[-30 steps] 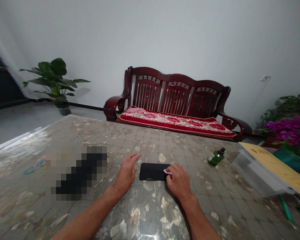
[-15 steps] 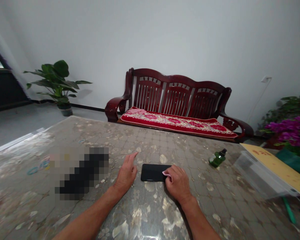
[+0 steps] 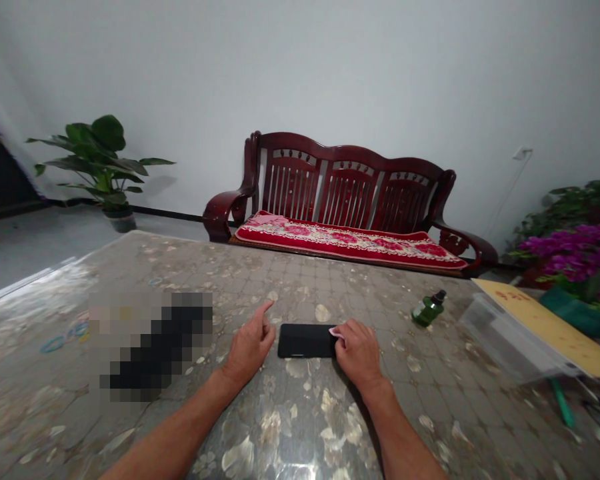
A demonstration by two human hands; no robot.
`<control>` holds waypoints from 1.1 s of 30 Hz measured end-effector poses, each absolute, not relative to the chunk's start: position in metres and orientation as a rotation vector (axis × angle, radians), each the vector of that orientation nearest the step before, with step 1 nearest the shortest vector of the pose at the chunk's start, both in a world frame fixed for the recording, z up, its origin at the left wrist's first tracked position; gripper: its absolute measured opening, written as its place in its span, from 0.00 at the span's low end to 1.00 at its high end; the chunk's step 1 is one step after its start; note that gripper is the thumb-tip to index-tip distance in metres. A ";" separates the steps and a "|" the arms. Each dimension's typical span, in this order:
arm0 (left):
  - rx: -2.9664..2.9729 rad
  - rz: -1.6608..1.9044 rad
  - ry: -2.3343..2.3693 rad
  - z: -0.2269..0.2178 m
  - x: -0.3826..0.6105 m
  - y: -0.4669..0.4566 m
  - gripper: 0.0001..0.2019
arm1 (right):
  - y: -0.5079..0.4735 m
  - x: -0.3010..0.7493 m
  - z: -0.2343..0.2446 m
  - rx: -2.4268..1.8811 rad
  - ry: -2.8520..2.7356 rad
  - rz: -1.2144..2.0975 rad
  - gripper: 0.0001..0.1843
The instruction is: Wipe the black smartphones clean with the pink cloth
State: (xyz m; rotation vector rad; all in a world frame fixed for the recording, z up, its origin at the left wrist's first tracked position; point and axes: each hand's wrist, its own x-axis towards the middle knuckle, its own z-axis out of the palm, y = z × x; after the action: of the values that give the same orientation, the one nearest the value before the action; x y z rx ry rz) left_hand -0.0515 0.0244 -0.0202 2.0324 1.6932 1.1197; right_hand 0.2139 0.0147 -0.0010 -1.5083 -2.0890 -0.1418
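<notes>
The grip of the right hand [image 3: 357,350] is closed on a pink cloth [image 3: 335,332] over the phone's [image 3: 306,341] right end, bunched, it seems, so the fingers control its edge. The phone lies flat, dark face up, on the counter [image 3: 300,407], within reach of both; the left hand [image 3: 250,343], index finger out, holds nothing visible just beside it.

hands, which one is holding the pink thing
The right hand, pinching the small pink piece at the right end of the black phone; the left hand, beside the phone's left end, holds nothing visible.
</notes>
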 end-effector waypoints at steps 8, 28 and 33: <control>2.244 0.996 1.576 -0.009 -0.045 0.018 0.33 | 0.015 0.208 0.004 -1.553 -2.193 -0.172 0.16; 2.423 0.713 1.417 -0.012 -0.043 0.022 0.32 | 0.016 0.203 0.005 -1.401 -2.259 -0.089 0.18; 2.425 0.726 1.397 -0.012 -0.043 0.024 0.31 | 0.015 0.211 0.003 -1.476 -2.187 -0.098 0.18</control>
State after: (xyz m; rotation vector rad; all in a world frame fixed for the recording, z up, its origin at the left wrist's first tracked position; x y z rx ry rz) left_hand -0.0432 0.0236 -0.0122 2.4251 1.3973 0.7255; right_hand 0.2114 0.0147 0.0025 -1.4762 -2.1872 -0.0981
